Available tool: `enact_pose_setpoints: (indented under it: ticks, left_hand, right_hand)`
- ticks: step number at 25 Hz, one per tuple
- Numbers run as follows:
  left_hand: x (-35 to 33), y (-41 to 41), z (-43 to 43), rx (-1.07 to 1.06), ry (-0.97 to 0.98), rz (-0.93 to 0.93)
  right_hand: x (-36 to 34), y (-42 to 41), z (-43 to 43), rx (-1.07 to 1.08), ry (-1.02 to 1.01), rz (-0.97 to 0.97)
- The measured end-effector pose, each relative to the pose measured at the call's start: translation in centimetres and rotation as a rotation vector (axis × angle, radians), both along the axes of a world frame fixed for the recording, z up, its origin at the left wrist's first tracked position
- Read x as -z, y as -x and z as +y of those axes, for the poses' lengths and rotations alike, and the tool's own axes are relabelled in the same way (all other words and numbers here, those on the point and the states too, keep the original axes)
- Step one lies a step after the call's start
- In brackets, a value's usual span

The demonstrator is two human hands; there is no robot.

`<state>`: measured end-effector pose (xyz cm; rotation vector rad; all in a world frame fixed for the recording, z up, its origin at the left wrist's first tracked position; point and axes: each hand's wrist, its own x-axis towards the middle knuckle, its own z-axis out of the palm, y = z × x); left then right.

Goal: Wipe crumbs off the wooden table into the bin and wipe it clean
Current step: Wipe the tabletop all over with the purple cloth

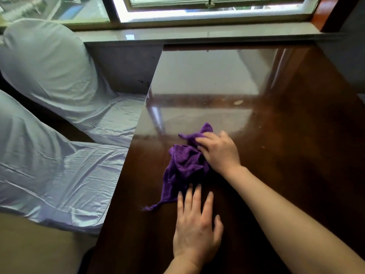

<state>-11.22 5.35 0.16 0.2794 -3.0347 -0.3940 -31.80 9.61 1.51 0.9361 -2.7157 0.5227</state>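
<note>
A crumpled purple cloth lies on the glossy dark wooden table, near its left edge. My right hand presses down on the cloth's upper right part, fingers curled over a fold. My left hand rests flat on the table just below the cloth, fingers spread, fingertips touching the cloth's lower edge. A pale crumb sits on the table beyond the cloth, with a few tiny specks to the right. No bin is in view.
Two chairs with pale blue-grey covers stand along the table's left side. A stone windowsill and a window run behind the table's far end. A wall meets the table at the right.
</note>
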Motion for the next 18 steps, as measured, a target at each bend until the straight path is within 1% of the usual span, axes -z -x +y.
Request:
enact_pose_setpoints:
  ticks: [2, 3, 4, 5, 6, 8, 9, 10, 11, 13, 14, 16, 17, 18]
  left_hand:
    - [0.0, -0.3, -0.1, 0.017, -0.045, 0.076]
    - [0.2, -0.3, -0.1, 0.021, -0.072, 0.116]
    - [0.4, -0.2, -0.1, 0.022, -0.098, 0.145]
    - [0.4, -0.2, 0.0, 0.02, -0.11, 0.148]
    - [0.3, -0.2, 0.1, 0.021, -0.102, 0.128]
    - [-0.1, -0.1, 0.3, 0.033, -0.045, 0.063]
    - [-0.2, 0.0, 0.4, 0.04, -0.019, 0.04]
    - [-0.3, 0.1, 0.4, 0.046, 0.003, 0.02]
    - [-0.4, 0.0, 0.6, 0.061, 0.02, 0.006]
    - [-0.3, 0.3, 0.1, 0.069, 0.036, -0.014]
    - [-0.3, 0.2, 0.1, 0.081, 0.038, -0.022]
    - [-0.2, -0.3, 0.1, 0.161, 0.042, -0.029]
    - [-0.1, -0.6, 0.1, 0.233, 0.047, -0.021]
    - [0.0, -1.1, 0.1, 0.32, 0.064, -0.014]
  right_hand:
    - [0.8, -3.1, 5.6, -0.072, 0.009, 0.041]
    - [1.2, -3.9, 9.0, -0.065, -0.006, 0.075]
    - [1.3, -4.4, 12.5, -0.001, -0.033, 0.104]
    - [1.2, -4.6, 15.8, 0.127, -0.066, 0.121]
    - [0.9, -4.8, 18.7, 0.299, -0.084, 0.109]
    - [0.4, -5.9, 21.8, 0.616, -0.043, 0.034]
    - [0.4, -7.2, 21.4, 0.702, -0.029, 0.018]
    - [0.5, -9.1, 19.9, 0.721, -0.03, 0.012]
    - [0.5, -11.9, 18.2, 0.685, -0.022, 0.006]
    - [1.3, -17.6, 14.5, 0.499, -0.007, -0.003]
    - [1.7, -20.4, 13.6, 0.404, -0.034, 0.015]
    - [1.5, -23.0, 14.8, 0.267, -0.101, 0.033]
    - [1.0, -22.9, 16.6, 0.248, -0.152, 0.056]
    - [0.6, -22.5, 18.9, 0.286, -0.211, 0.077]
